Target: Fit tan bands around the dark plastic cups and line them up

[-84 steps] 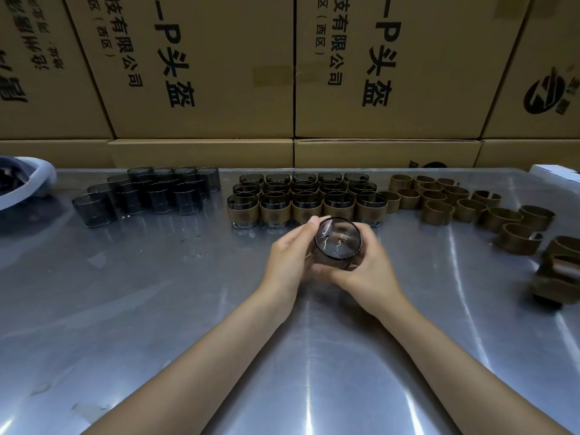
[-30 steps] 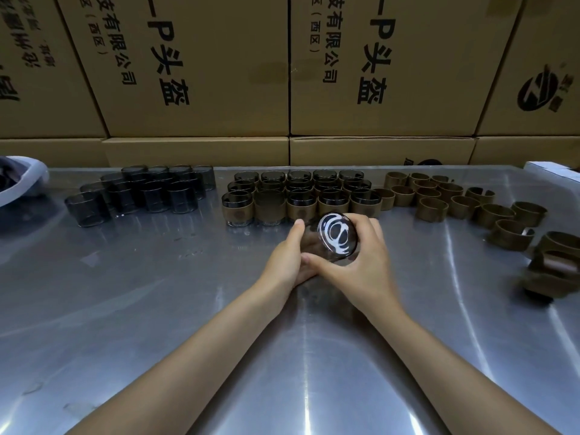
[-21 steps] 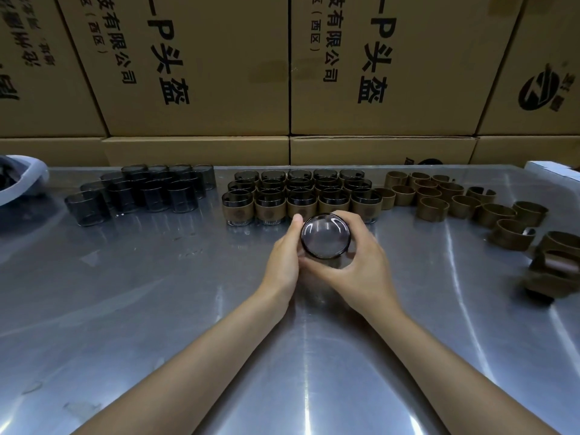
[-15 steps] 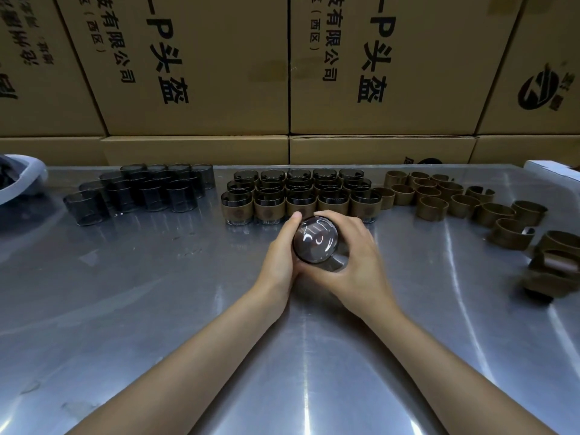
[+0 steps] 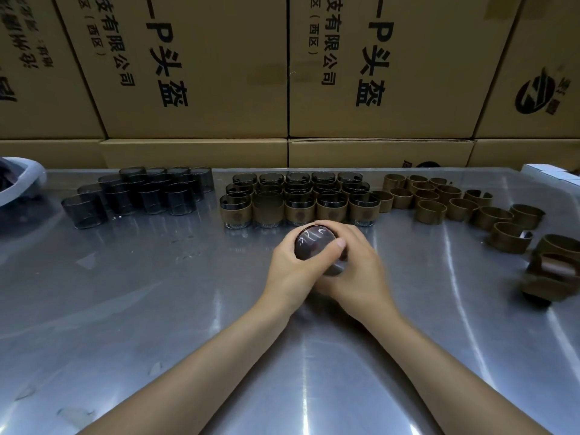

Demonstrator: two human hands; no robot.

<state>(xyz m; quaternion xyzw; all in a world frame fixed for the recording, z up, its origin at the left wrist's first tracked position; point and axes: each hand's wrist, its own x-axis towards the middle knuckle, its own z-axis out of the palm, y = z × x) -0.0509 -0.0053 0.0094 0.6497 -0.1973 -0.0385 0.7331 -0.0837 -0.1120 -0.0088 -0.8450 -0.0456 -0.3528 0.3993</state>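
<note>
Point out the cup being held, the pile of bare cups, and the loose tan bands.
held cup (image 5: 314,243), head view, its glossy base.
bare cups (image 5: 150,199), head view, a front cup's wall.
tan bands (image 5: 431,211), head view, one band's outer side.

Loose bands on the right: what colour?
Tan-brown, plain on the sides that show, in the head view: loose bands.

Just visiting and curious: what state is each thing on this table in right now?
Held cup: gripped by both hands, base towards camera.
Left hand: curled round the cup.
Right hand: curled round the cup.
Banded cups: upright, in rows.
Bare cups: upright, unbanded.
Loose bands: empty.
</note>
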